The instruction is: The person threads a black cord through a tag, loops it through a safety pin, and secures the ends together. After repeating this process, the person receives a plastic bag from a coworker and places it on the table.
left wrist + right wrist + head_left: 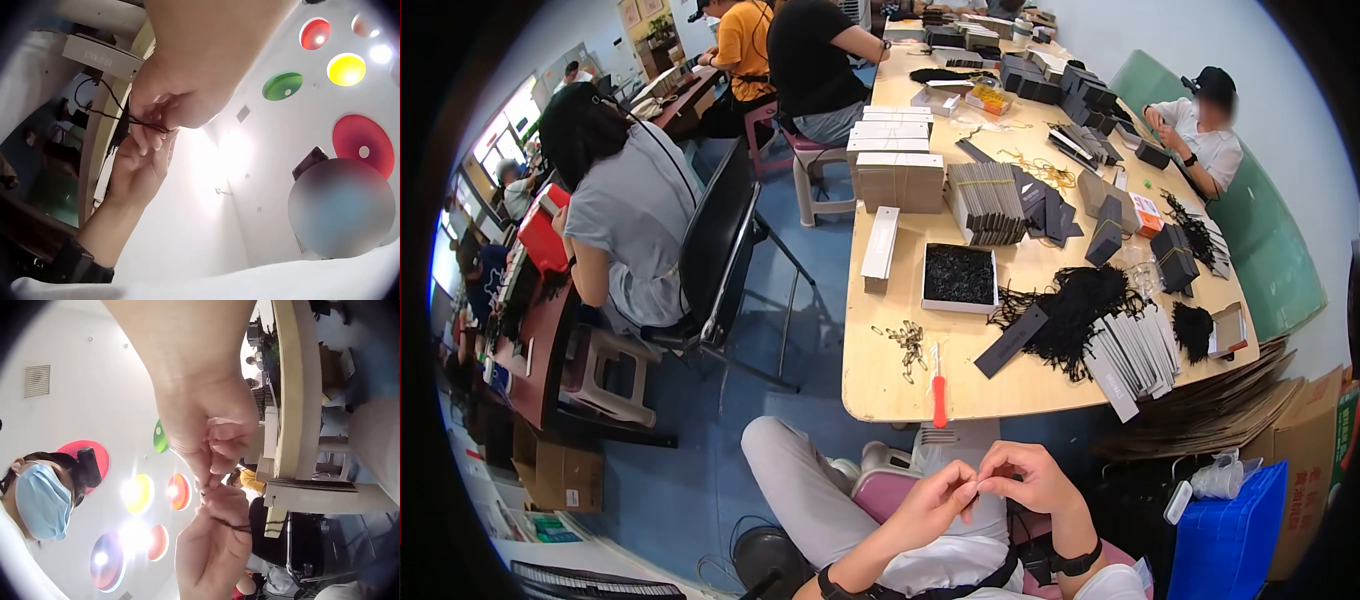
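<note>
Above the lap, in the head view, my left hand (940,497) and right hand (1030,475) meet at the fingertips. A thin black cord (112,117) runs from the left hand's fingers and hangs in a loose loop in the left wrist view. The left hand (181,94) grips this cord near its end. Thumb and index finger of the right hand (215,434) pinch at the cord's end, against the left fingertips. In the right wrist view, part of the cord (232,525) crosses the left hand (215,550). The pinched end itself is mostly hidden by fingers.
On the table (880,385) before me lie a red-handled tool (940,400), small metal clasps (908,345), a white box of black pieces (960,278), black cords (1080,300) and fanned grey tags (1135,350). A blue bin (1230,530) stands at right. Other people sit nearby.
</note>
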`<act>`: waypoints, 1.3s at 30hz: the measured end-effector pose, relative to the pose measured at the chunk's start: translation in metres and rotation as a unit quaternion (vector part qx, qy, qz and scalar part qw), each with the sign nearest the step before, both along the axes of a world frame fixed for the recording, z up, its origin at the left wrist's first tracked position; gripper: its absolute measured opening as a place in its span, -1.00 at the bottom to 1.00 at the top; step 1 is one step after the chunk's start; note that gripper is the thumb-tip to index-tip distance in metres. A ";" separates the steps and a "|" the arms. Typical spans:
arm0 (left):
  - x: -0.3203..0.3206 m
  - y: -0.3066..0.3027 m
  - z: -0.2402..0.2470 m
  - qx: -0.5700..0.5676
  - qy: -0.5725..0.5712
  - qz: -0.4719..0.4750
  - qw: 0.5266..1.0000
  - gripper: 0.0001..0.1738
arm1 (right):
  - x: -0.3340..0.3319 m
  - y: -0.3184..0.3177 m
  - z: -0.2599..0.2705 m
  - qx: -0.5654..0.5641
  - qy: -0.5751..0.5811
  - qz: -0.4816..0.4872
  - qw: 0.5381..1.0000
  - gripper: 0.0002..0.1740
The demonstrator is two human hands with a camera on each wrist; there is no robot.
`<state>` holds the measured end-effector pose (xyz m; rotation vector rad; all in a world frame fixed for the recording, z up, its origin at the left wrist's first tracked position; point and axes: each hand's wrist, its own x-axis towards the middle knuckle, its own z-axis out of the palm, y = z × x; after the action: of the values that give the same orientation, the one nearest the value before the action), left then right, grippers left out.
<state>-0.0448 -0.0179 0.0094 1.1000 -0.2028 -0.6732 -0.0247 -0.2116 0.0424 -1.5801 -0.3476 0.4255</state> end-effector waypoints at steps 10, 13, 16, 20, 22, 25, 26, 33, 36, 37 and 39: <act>0.005 0.002 0.009 -0.008 0.019 0.155 0.988 -0.82 | -0.010 0.005 -0.019 0.099 0.090 -0.059 0.989 -0.90; 0.004 0.004 -0.005 0.081 0.002 0.180 0.980 -0.79 | -0.012 0.006 -0.021 0.112 0.131 -0.083 0.982 -0.88; 0.005 0.021 0.003 0.201 -0.015 0.030 0.979 -0.80 | -0.014 0.008 -0.029 0.100 0.146 -0.111 0.978 -0.88; -0.003 0.023 -0.002 -0.127 0.216 0.078 0.965 -0.81 | -0.020 0.015 -0.032 0.012 0.057 -0.116 0.991 -0.90; -0.008 0.008 0.012 -0.177 0.271 0.193 0.926 -0.84 | -0.024 0.019 -0.034 0.038 0.049 -0.096 0.993 -0.91; -0.014 -0.005 0.007 -0.008 0.119 0.224 0.967 -0.81 | -0.023 0.020 -0.030 0.070 0.021 -0.069 0.995 -0.92; -0.015 -0.004 0.006 0.036 0.072 0.222 0.972 -0.81 | -0.022 0.020 -0.024 0.070 0.010 -0.076 0.995 -0.92; -0.016 0.000 -0.002 0.078 -0.056 0.163 0.982 -0.84 | -0.012 0.016 -0.020 0.074 0.003 -0.092 0.993 -0.92; -0.015 0.001 0.001 0.033 0.056 0.117 0.991 -0.86 | -0.015 0.015 -0.018 0.104 0.096 -0.070 0.987 -0.90; -0.014 0.002 0.000 -0.032 0.122 0.106 0.986 -0.86 | -0.016 0.015 -0.020 0.104 0.096 -0.070 0.987 -0.90; -0.012 0.004 -0.004 -0.095 0.188 0.093 0.973 -0.87 | -0.018 0.017 -0.024 0.115 0.126 -0.062 0.983 -0.87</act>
<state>-0.0567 -0.0141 0.0056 0.7786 0.1588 -0.6652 -0.0432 -0.1941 0.0185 -1.2969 -0.0999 0.4652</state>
